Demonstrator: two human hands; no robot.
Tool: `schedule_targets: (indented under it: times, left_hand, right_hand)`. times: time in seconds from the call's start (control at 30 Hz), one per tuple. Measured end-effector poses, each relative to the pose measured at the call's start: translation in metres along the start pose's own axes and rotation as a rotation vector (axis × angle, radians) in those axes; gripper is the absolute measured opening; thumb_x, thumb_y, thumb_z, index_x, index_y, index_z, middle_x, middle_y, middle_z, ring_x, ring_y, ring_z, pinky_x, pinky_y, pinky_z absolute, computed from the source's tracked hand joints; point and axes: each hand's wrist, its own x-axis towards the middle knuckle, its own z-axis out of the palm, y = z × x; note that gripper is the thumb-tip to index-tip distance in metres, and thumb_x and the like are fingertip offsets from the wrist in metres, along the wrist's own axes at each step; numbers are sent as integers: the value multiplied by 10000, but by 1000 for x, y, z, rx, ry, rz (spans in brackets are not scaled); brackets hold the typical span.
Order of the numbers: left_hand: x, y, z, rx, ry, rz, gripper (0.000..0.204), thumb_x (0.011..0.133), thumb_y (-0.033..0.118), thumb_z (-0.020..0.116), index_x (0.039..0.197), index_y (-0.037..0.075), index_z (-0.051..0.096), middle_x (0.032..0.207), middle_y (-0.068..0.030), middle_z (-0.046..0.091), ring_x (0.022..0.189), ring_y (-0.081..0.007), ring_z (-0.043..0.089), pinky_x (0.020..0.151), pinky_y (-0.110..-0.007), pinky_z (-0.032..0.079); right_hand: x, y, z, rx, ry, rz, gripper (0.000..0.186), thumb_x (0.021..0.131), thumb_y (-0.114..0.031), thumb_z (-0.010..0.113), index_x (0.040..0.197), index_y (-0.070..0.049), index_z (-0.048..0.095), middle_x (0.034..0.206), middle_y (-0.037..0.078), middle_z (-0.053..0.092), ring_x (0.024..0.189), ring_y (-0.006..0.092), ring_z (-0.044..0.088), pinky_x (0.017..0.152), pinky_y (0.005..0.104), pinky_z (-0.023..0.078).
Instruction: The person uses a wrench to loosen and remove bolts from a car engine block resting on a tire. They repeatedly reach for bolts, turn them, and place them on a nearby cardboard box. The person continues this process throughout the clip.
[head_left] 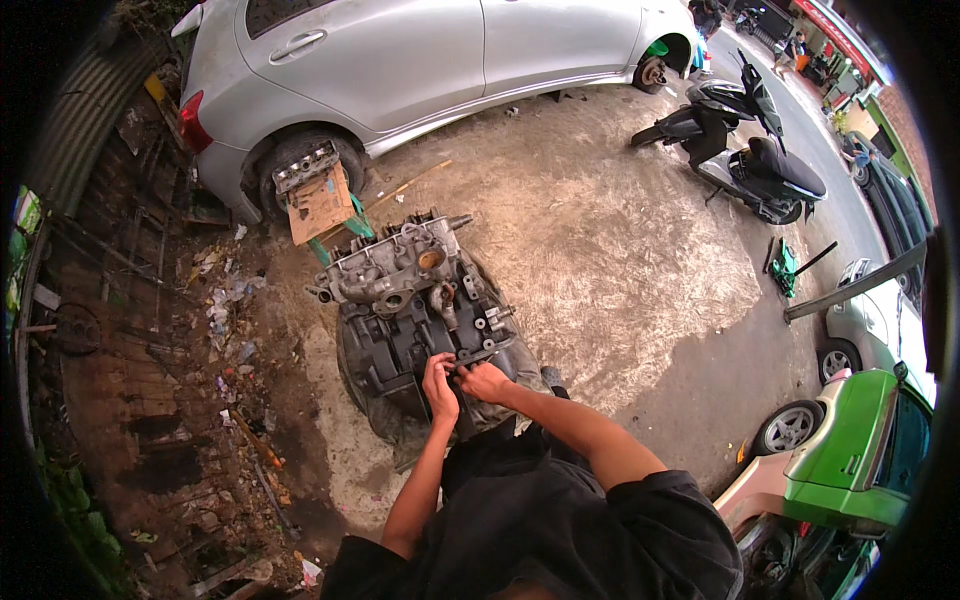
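Note:
An engine block (385, 345) of dark metal lies on a grey cloth on the ground in front of me. Its far side carries a lighter metal part (400, 268) with round ports. At the near edge of the block my left hand (440, 385) has its fingers bent and drawn together. Close beside it, on the right, my right hand (482, 381) is closed with the fingers curled down. Both sets of fingertips meet at a small dark spot on the block. Whatever they grip there is too small to make out.
A cylinder head (306, 167) rests on cardboard (320, 205) over a green stool (357, 218), beside a silver car (400, 70). A scooter (745, 150) is parked at the far right. A green car (840, 455) stands at the right. Litter (228, 300) covers the dirt at left.

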Motion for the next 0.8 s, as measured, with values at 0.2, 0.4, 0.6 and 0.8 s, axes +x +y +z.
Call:
schedule_targets:
  times: [0.2,0.4,0.6,0.8]
  left_hand:
    - [0,-1,-1,11,7,4,484,995,393,299,1028,12,596,960,-98,604,883,-208,553,783,-343,404]
    - [0,-4,0,-5,13,-1,504,1002,412,293,1035,8,593,956,-103,604,877,-216,555,783,-353,406]
    - [0,-3,1,-1,26,-6,466,999,359,302,1020,-9,589,915,-99,603,829,-209,561,755,-329,416]
    - [0,-5,1,34,-1,10,524,1008,432,297,1020,1,596,915,-100,605,837,-217,568,761,-337,420]
  right_hand:
    - [1,-1,-11,-64,-110,-53,197,884,-207,524,915,-106,689,962,104,597,817,263,645,671,391,507]
    - [-11,5,-11,-66,-50,-140,257,899,-197,495,1083,-102,647,1011,91,607,930,276,604,761,386,498]
    - [-21,3,-6,84,42,39,293,899,-192,500,1151,-73,589,1024,90,609,971,268,600,788,367,499]
    - [-46,15,-15,538,323,478,194,921,-161,512,1073,-52,462,919,173,626,855,386,613,709,451,494]
